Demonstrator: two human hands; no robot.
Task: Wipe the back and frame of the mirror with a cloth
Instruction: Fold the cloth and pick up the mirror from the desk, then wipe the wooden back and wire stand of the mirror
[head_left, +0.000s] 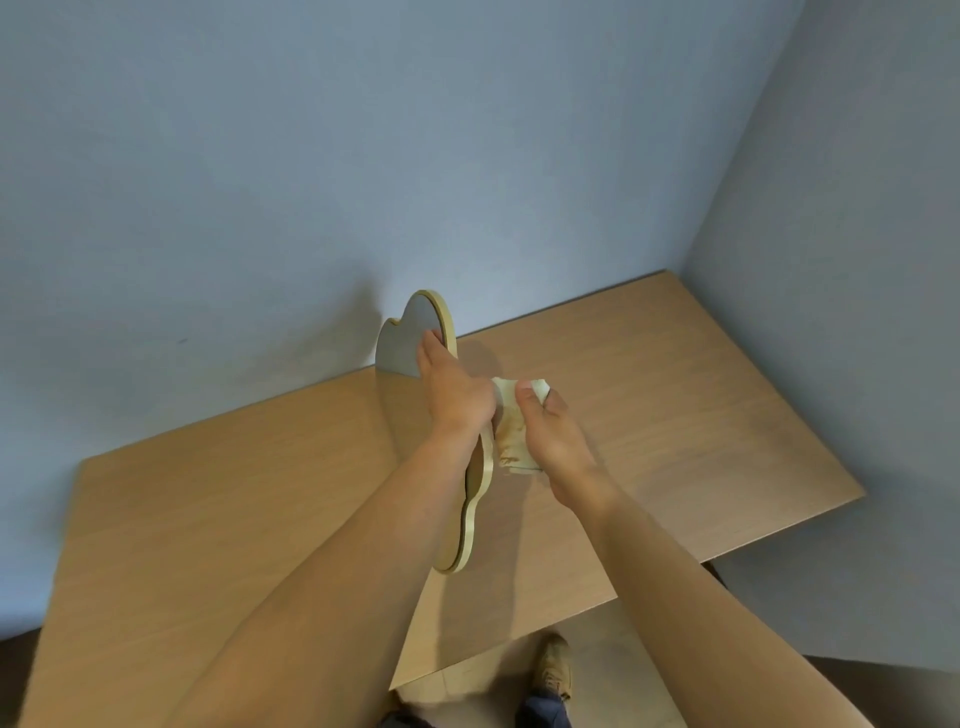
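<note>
Cloud-shaped mirror (470, 499) with pale wooden frame stood on edge on the wooden bench (208, 519), left hand (452, 395) gripping its top rim, right hand (553, 441) pinching a stained cloth (511, 441) against the mirror's back, blue wall (311, 156) behind, one shoe (555, 670) below.

Mirror on edge, cloth at its right side

The wavy, pale-wood-framed mirror (415, 332) stands upright on edge; the stained, crumpled cream cloth (511, 431) presses against its right face.
</note>
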